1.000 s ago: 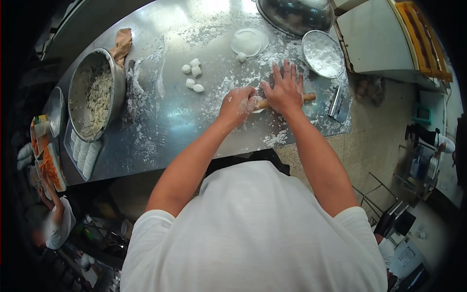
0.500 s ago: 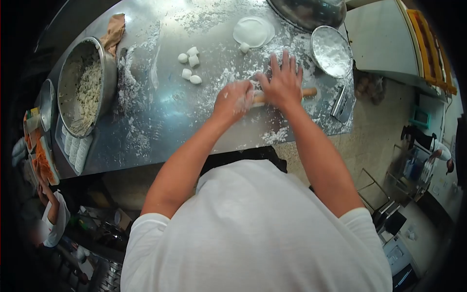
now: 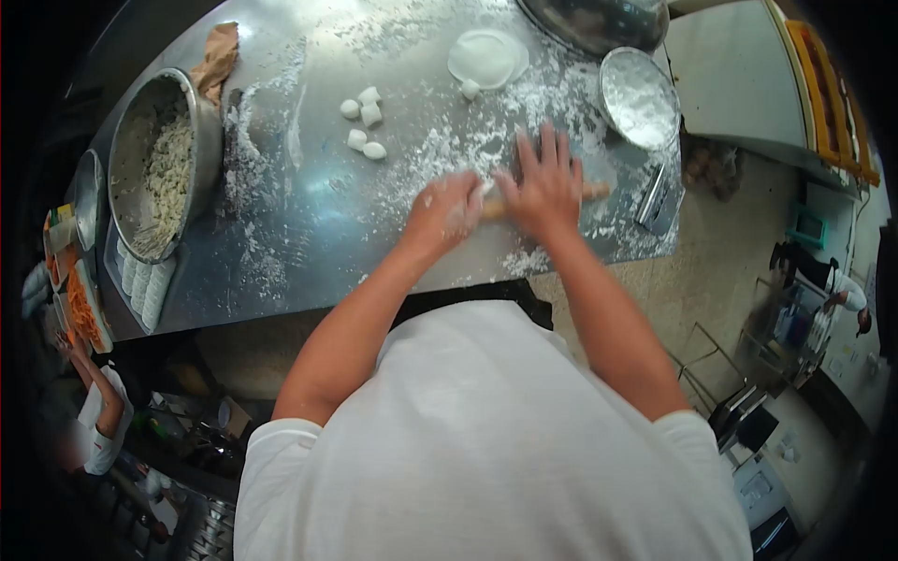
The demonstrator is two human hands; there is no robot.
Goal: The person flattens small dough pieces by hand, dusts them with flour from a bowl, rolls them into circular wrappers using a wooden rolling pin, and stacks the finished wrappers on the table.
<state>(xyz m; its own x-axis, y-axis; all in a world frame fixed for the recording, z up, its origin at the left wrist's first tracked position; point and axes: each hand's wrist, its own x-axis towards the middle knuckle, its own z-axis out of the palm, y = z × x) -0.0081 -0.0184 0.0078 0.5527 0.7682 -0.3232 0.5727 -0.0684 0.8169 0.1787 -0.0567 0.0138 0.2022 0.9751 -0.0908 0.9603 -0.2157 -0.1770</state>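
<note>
My right hand (image 3: 544,192) lies flat with fingers spread on top of a wooden rolling pin (image 3: 593,190), pressing it against the floured metal table. To its left, my left hand (image 3: 443,211) has its fingers curled together at a small white piece of dough (image 3: 486,187) by the pin's left part. Most of that dough is hidden by the hands. Farther back sits a stack of thin round dough wrappers (image 3: 486,59), with a small dough piece (image 3: 470,89) at its near edge. Several more small dough pieces (image 3: 370,114) lie left of the hands.
A metal bowl of flour (image 3: 640,98) stands at the right, near a metal scraper (image 3: 652,198). At the left is a large steel bowl (image 3: 196,168) of crumbly filling, beside a brown cloth (image 3: 218,58) and a tray of white rolls (image 3: 148,292). Other people stand at both sides.
Both hands have shifted slightly towards my body, and the rolling pin has rolled nearer with my right hand. The dough pieces, wrapper stack and bowls stay where they were.
</note>
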